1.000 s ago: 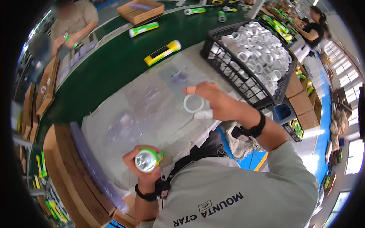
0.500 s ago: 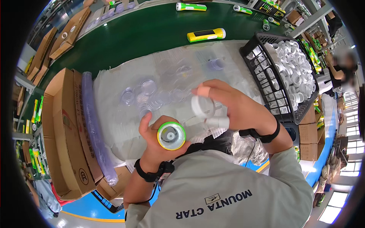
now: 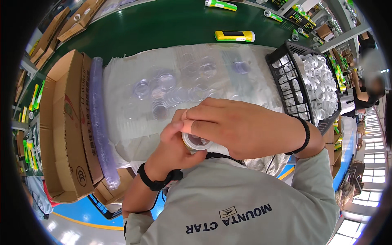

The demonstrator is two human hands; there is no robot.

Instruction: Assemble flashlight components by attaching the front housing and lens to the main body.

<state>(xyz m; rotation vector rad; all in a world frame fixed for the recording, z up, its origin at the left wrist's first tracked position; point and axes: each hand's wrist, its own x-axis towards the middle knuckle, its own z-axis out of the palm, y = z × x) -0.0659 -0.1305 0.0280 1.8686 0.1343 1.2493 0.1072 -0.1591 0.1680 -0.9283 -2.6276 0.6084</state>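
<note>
Plainly, the white ring (image 3: 188, 143) sits at the near side of the pale sheet (image 3: 257, 81); left hand (image 3: 172, 148) curls around it, right hand (image 3: 232, 127) bends fingers narrowly over it; underside hidden, I cannot tell; I'd keep it level, pressing evenly.

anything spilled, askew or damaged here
Nothing clearly stands out. Clear discs lie loosely overlapped on the pale sheet; the white ring between the left hand and right hand is partly covered, so its fit can't be judged.
</note>
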